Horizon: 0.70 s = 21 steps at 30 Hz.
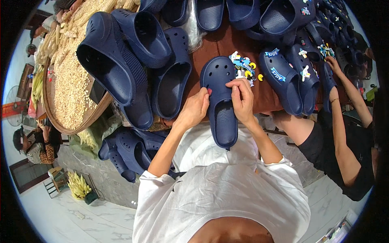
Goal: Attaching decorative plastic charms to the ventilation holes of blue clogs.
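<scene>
A dark blue clog (pixel 224 75) with holes in its upper lies in front of me, toe pointing away and heel towards my body. My left hand (pixel 193 108) is closed on the left edge of its upper, the thumb pressed against the side. Curled fingers of my right hand (pixel 242 99) pinch the right side of the upper; whether a small charm is between them I cannot make out. Just beyond the right hand lies a pile of colourful shoe charms (pixel 244 65). No charm shows on this clog's visible front.
Two clogs with charms (pixel 279 79) stand to the right on the brown cloth (pixel 221 42). Several plain clogs (pixel 107 60) are stacked at left, beside a round tray of corn kernels (pixel 67 97). At far right a co-worker's hands (pixel 334 67) work on another clog.
</scene>
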{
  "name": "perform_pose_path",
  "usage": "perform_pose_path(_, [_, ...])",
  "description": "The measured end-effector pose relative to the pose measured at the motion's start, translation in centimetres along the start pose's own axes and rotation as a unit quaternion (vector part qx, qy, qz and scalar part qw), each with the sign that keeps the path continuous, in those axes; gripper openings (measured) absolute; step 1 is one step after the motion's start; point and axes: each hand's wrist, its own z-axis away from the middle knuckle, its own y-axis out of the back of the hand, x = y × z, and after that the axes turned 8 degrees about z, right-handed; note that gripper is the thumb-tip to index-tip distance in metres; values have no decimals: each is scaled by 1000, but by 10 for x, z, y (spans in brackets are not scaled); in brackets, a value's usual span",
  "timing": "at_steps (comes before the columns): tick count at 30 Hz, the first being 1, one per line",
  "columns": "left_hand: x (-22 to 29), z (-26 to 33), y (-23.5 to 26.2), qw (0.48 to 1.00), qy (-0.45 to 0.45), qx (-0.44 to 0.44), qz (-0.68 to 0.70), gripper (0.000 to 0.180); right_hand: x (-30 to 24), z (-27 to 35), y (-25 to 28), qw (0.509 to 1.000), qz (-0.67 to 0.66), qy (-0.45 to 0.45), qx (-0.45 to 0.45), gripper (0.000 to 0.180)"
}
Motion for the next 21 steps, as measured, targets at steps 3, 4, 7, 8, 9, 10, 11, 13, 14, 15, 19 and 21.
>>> perform_pose_path(3, [-6,1,-4,1000,-14,22,6,20,-2,-1,1,1000,4,3,1,13])
perform_pose_path(4, [-5,2,-8,1000,-15,23,6,20,-3,-2,2,1000,7,7,-1,13])
perform_pose_path(7, [-1,9,-18,993,-36,108,10,21,-5,-7,11,999,25,-12,-40,11])
perform_pose_path(8, [-2,11,-19,990,-10,121,70,19,-6,-10,15,999,26,-11,-39,11])
perform_pose_path(9, [-4,14,-20,982,18,133,129,17,-8,-14,20,997,27,-19,-74,10])
perform_pose_path(10, [-7,19,-20,976,56,130,164,18,-11,-18,24,993,29,-27,-109,11])
perform_pose_path(11, [-9,21,-24,976,56,131,165,18,-14,-22,27,993,29,-26,-109,11])
perform_pose_path(13, [-11,26,-33,959,30,199,200,38,-20,-32,31,983,59,0,-173,20])
perform_pose_path(14, [-17,33,-35,966,43,173,188,57,-25,-37,31,983,58,1,-174,20])
perform_pose_path(15, [-8,34,-37,966,42,171,189,57,-31,-43,32,976,81,7,-203,25])
perform_pose_path(19, [9,38,-57,975,7,223,15,87,-41,-52,17,942,162,83,-282,37])
perform_pose_path(21, [7,37,-62,968,67,231,67,87,-47,-53,10,937,176,88,-290,37])
